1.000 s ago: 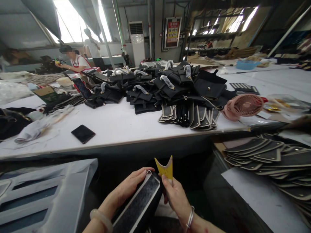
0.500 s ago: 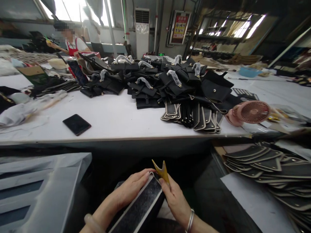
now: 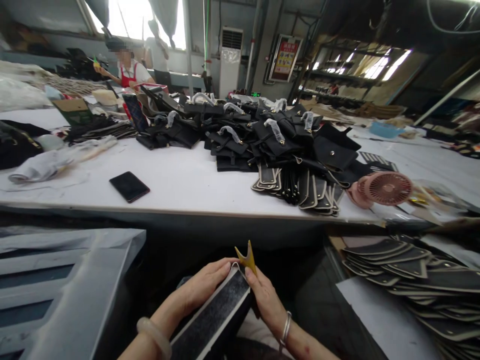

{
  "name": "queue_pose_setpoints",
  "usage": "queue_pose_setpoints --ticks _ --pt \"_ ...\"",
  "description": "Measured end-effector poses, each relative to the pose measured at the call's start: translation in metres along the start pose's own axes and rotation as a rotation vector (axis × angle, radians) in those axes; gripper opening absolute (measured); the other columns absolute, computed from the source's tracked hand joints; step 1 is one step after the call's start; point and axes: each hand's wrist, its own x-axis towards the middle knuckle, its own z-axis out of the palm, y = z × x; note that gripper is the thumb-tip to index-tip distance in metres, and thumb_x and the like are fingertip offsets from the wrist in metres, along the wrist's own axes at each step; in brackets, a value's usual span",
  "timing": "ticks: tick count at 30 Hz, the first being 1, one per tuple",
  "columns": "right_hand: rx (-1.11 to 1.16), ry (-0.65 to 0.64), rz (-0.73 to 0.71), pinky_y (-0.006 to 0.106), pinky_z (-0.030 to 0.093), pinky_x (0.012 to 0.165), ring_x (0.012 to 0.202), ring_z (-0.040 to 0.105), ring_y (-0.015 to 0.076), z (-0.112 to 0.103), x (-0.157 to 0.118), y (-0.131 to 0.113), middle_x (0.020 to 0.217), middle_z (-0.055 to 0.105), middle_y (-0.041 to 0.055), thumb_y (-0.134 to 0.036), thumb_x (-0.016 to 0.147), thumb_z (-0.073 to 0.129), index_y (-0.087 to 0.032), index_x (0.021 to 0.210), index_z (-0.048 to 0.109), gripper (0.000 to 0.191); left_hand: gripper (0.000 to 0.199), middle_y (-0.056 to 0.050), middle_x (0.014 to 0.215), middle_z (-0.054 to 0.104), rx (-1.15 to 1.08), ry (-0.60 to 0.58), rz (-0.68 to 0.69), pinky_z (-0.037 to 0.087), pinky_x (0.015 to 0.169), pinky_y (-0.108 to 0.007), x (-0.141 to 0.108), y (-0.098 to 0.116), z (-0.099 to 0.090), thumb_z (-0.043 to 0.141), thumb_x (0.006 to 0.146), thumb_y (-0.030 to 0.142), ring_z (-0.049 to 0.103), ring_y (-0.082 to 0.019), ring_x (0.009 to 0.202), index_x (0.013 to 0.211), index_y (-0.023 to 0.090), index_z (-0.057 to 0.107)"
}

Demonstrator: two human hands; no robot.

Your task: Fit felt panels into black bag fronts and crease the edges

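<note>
A long black leather-like panel [image 3: 215, 315] with pale edges slants up from my lap, its far end bent over. My left hand [image 3: 208, 280] grips that far end from the left, thumb near the folded corner and fingers laid over the far side. On the right, my right hand [image 3: 264, 295] is closed around a yellow tool [image 3: 247, 259] with a forked, V-shaped tip pointing up and away. The right thumb rests by the panel's right corner. The tool's lower part and the far side of the fold are hidden.
Black handbags [image 3: 270, 137] with wrapped handles lie heaped on the white table [image 3: 180, 185], near a phone [image 3: 129, 186] and a pink fan [image 3: 388, 189]. Pale-edged black panels [image 3: 405, 270] are stacked at right. A plastic-covered stack [image 3: 93, 280] stands left. A person [image 3: 129, 72] works behind.
The yellow tool has tilted and shifted slightly left, closer to the panel's folded end. Both hands keep their hold. The camera view has turned slightly left.
</note>
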Motion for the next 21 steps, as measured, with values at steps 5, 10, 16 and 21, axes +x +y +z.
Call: queue_pose_setpoints --ticks 5,10,16,21 --pt "-0.035 -0.001 -0.007 0.037 0.045 0.091 0.079 0.059 0.0219 0.004 0.002 0.007 0.085 0.065 0.0052 -0.061 0.096 0.039 -0.018 0.12 0.062 0.054 0.051 -0.007 0.136 0.062 0.056 0.037 -0.012 0.035 0.113 -0.037 -0.001 -0.002 -0.001 0.039 0.097 0.05 0.055 -0.023 0.125 0.132 0.019 0.059" --pt "-0.033 -0.069 -0.029 0.037 0.044 0.094 0.086 0.06 0.0222 -0.003 0.006 0.002 0.092 0.066 0.006 -0.061 0.095 0.04 -0.019 0.119 0.062 0.053 0.051 -0.009 0.133 0.063 0.148 0.044 -0.006 0.034 0.113 -0.038 0.002 -0.002 0.0 0.038 0.097 0.048 0.055 -0.024 0.125 0.131 0.017 0.06" --pt "-0.026 -0.149 -0.02 0.035 0.047 0.084 0.087 0.062 0.023 -0.013 0.014 -0.002 0.084 0.066 0.004 -0.063 0.093 0.042 -0.02 0.104 0.066 0.05 0.051 -0.011 0.135 0.062 0.194 0.062 -0.017 0.035 0.113 -0.036 0.0 -0.001 0.003 0.037 0.097 0.046 0.055 -0.023 0.125 0.131 0.015 0.059" --pt "-0.038 -0.093 -0.001 0.034 0.046 0.082 0.085 0.06 0.0212 -0.005 0.011 0.005 0.086 0.065 0.0036 -0.066 0.093 0.04 -0.02 0.1 0.063 0.052 0.051 -0.01 0.133 0.063 0.201 0.071 -0.036 0.036 0.112 -0.033 -0.003 0.004 0.005 0.036 0.097 0.048 0.056 -0.023 0.124 0.13 0.017 0.06"
